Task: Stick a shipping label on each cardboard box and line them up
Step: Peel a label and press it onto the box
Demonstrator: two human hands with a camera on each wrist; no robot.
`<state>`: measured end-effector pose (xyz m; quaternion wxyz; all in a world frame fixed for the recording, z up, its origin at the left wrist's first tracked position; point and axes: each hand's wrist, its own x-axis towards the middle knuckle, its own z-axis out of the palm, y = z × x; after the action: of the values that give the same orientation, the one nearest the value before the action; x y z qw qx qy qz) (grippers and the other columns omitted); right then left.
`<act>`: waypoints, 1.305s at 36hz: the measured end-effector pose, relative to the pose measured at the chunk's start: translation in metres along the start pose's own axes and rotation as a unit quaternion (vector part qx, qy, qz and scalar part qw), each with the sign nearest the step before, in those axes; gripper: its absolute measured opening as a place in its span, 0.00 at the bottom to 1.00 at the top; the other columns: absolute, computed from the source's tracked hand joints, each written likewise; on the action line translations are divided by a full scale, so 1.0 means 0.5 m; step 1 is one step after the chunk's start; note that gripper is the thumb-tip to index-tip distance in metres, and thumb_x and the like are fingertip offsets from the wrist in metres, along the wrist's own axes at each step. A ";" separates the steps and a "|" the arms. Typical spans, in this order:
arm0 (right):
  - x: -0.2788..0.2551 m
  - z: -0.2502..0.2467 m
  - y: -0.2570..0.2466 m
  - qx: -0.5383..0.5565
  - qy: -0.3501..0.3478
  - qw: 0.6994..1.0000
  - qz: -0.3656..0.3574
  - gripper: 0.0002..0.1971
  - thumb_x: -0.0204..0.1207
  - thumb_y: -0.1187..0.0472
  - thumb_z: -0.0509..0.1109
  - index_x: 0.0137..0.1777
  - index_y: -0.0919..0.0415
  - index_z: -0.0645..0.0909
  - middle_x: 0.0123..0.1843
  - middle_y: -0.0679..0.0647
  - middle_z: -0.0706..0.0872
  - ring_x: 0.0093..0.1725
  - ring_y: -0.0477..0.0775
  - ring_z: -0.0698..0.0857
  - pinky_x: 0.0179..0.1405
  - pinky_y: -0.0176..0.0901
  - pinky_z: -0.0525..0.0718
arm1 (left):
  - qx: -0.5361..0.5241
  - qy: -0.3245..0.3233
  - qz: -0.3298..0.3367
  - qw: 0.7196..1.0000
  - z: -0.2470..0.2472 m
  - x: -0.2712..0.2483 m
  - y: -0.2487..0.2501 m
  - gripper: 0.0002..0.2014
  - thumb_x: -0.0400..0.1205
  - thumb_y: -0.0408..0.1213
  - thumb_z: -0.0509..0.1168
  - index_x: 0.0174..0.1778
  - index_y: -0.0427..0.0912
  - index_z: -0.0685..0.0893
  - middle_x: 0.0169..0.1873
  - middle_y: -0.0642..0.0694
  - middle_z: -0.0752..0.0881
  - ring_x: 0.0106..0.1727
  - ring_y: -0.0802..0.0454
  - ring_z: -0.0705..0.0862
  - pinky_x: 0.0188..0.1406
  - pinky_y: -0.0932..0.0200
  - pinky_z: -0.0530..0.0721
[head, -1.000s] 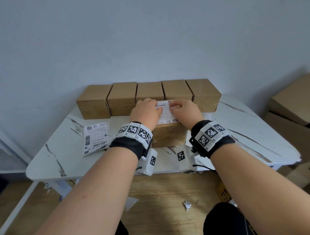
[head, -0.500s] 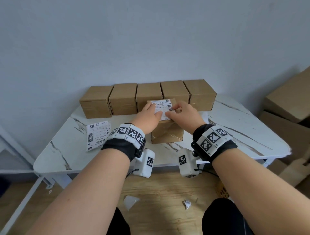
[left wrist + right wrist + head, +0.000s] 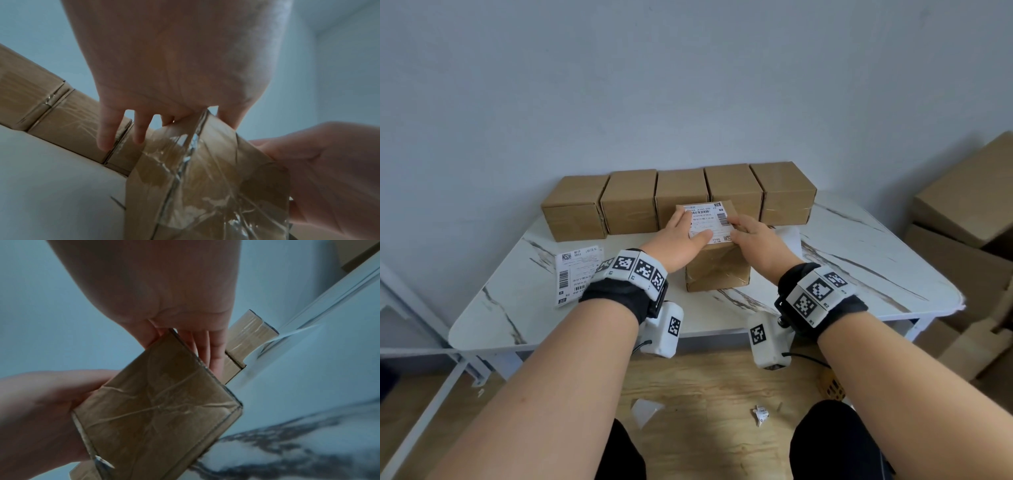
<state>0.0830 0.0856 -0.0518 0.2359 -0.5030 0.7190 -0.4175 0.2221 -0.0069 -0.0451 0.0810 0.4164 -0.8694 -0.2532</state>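
Observation:
A taped cardboard box (image 3: 717, 270) stands on the white marble table (image 3: 859, 274), in front of a row of five plain boxes (image 3: 681, 195). A white shipping label (image 3: 709, 219) lies on its top. My left hand (image 3: 683, 231) covers the label's left part, thumb across the near edge, straight fingers (image 3: 104, 133) hanging over the box's left side. My right hand (image 3: 748, 231) rests at the label's right edge, straight fingers (image 3: 207, 352) lying down the box's right side. The wrist views show the box's taped front (image 3: 205, 186) (image 3: 160, 415) between both hands.
Loose shipping labels (image 3: 577, 274) lie on the table to the left of my left wrist. Large cardboard cartons (image 3: 969, 212) are stacked on the floor at the right. Paper scraps (image 3: 761, 414) lie on the wooden floor below the table edge.
Both hands have slid outward from the middle of the label to its left and right edges and onto the box's sides. The box has stayed in place.

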 end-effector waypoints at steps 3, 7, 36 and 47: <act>0.010 -0.006 0.003 0.003 0.019 1.000 0.007 0.19 0.86 0.62 0.52 0.72 0.54 0.76 0.65 0.53 0.83 0.61 0.55 0.82 0.58 0.46 0.81 | -0.006 0.012 -0.002 1.000 -0.006 -0.003 0.004 0.35 0.86 0.53 0.53 0.85 0.43 0.48 0.85 0.50 0.45 0.84 0.48 0.53 0.79 0.52 0.57; 0.035 -0.009 -0.006 -0.014 0.035 0.999 0.014 0.16 0.83 0.61 0.55 0.65 0.52 0.80 0.56 0.53 0.86 0.45 0.55 0.85 0.39 0.43 0.82 | -0.023 0.059 -0.004 0.998 -0.014 0.006 0.011 0.32 0.79 0.49 0.62 0.78 0.41 0.64 0.75 0.46 0.65 0.73 0.48 0.68 0.64 0.56 0.69; 0.085 -0.010 -0.017 -0.105 0.037 0.990 0.088 0.27 0.80 0.48 0.66 0.74 0.63 0.69 0.57 0.54 0.84 0.51 0.51 0.83 0.37 0.39 0.78 | -0.058 0.103 -0.017 0.993 0.020 -0.013 -0.005 0.33 0.83 0.57 0.55 0.81 0.46 0.55 0.77 0.43 0.63 0.65 0.46 0.78 0.57 0.52 0.79; 0.012 -0.025 -0.013 -0.047 0.058 0.992 0.104 0.25 0.80 0.48 0.67 0.69 0.64 0.67 0.52 0.52 0.82 0.47 0.52 0.84 0.32 0.45 0.88 | -0.064 0.157 -0.022 0.985 0.027 -0.066 0.029 0.24 0.85 0.55 0.54 0.73 0.44 0.68 0.58 0.47 0.83 0.47 0.48 0.85 0.45 0.49 0.86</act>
<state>0.0748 0.0837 -0.0393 0.2124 -0.4107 0.7987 -0.3852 0.2282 0.0310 -0.0470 0.2369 0.4641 -0.8186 -0.2416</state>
